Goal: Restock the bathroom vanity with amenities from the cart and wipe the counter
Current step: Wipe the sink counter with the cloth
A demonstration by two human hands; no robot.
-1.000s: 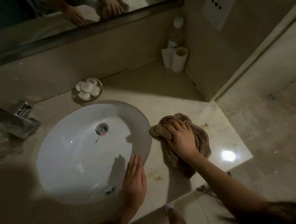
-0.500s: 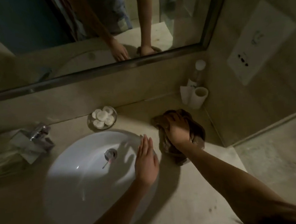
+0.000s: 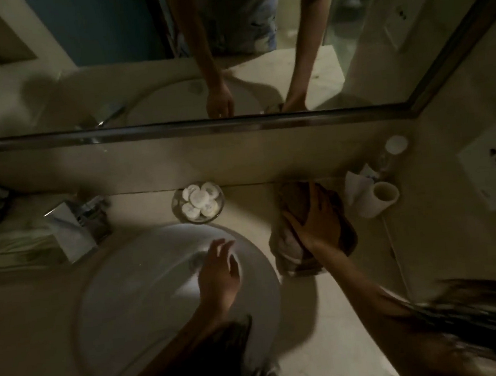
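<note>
A crumpled brown cloth (image 3: 290,202) lies on the pale stone counter (image 3: 322,317) at the back, close to the wall under the mirror. My right hand (image 3: 316,220) presses down on it, fingers spread over the cloth. My left hand (image 3: 218,272) hovers over the white sink (image 3: 131,305), fingers loosely extended and holding nothing. A small glass dish (image 3: 198,203) of white round amenities sits behind the sink against the wall.
White paper cups (image 3: 375,198) and a clear bottle with a white cap (image 3: 394,149) stand in the right corner. A chrome faucet (image 3: 92,215) and a tissue box (image 3: 63,233) sit left of the sink. The mirror (image 3: 227,53) spans the back wall.
My right hand has pushed the cloth from the counter's front right edge back toward the wall. My left hand has moved from the sink's rim to above the basin.
</note>
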